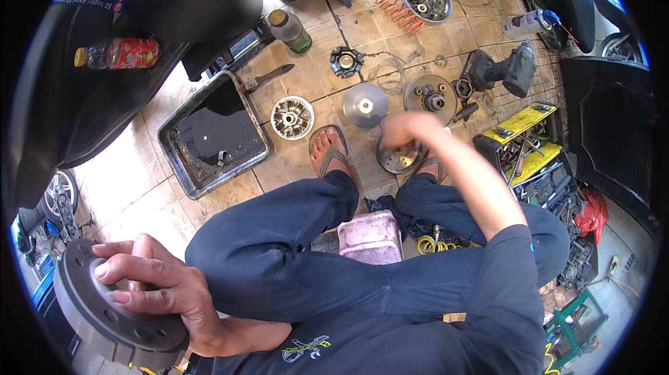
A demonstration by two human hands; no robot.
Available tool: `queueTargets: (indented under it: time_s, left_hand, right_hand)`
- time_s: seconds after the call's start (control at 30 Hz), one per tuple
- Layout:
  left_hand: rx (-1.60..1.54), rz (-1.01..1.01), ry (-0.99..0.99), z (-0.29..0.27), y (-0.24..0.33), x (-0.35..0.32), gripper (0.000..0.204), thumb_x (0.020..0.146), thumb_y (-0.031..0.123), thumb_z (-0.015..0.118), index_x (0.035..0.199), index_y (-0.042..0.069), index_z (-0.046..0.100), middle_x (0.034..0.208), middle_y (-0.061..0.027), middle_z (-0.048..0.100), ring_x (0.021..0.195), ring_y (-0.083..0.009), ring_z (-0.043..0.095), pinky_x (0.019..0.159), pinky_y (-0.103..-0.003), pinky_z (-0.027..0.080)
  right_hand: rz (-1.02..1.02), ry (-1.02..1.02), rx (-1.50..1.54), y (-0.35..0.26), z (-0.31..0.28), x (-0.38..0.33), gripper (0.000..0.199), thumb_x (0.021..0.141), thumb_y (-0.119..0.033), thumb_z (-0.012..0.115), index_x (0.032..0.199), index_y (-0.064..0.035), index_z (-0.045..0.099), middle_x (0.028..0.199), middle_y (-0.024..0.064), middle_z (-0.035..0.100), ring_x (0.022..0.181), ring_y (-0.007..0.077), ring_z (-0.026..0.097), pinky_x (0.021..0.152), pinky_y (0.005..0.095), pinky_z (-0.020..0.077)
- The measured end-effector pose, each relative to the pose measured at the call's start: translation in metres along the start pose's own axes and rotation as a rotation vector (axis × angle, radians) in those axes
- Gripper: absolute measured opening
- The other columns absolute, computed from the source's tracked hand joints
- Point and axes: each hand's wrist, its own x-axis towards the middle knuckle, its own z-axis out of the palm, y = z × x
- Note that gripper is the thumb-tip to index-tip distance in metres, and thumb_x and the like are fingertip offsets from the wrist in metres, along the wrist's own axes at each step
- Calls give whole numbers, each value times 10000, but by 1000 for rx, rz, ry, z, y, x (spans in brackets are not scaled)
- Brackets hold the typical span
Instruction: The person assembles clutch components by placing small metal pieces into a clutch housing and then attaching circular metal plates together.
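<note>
At lower left, the left hand (182, 293) is curled over the face of a dark disc (104, 312), gripping it, probably to steady its weight. At centre, the right hand (408, 131) is blurred over a drum (400, 160); its grip cannot be told. The toolbox (529, 116) at right seems set within reach.

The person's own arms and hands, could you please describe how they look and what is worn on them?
No glove or watch shows on the left hand or the right hand. The left one's fingers seem smudged with dark grime; the right one is motion-blurred. A loose, short dark sleeve leaves the right forearm bare.
</note>
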Motion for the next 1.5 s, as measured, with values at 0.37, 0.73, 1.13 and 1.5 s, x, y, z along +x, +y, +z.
queueTargets:
  time_s: [0.37, 0.73, 1.13, 1.5]
  left_hand:
    - [-124, 63, -39, 9, -1, 0, 478, 850, -138, 676, 1293, 27, 605, 1109, -53, 604, 1239, -289, 609, 1069, -522, 526]
    - [-150, 80, -177, 26, 3, -27, 510, 826, -92, 736, 1292, 96, 651, 949, -45, 580, 1148, -225, 663, 942, -444, 632]
    - [-19, 17, -94, 37, 3, -35, 191, 909, 47, 676, 1089, 97, 637, 990, -44, 633, 1038, -201, 672, 887, -491, 612]
    - [71, -41, 51, 18, -16, -4, 277, 887, 26, 701, 1126, 91, 577, 1044, -25, 619, 1095, -205, 644, 939, -482, 594]
  right_hand:
    - [-156, 237, -399, -10, 42, 57, 312, 812, -190, 656, 1078, -70, 767, 1170, 153, 732, 1080, 297, 715, 867, 448, 569]
    - [-62, 573, -428, 11, 47, 47, 240, 825, -179, 625, 961, -56, 781, 1039, 197, 748, 1023, 360, 719, 864, 475, 578]
    - [-36, 763, -297, 122, -87, -84, 353, 850, -290, 713, 1096, -36, 719, 1050, 218, 728, 990, 375, 701, 846, 466, 543]
    - [54, 540, 569, 214, 58, -100, 290, 949, -210, 649, 1131, 9, 703, 789, 101, 735, 611, 187, 698, 563, 350, 572]
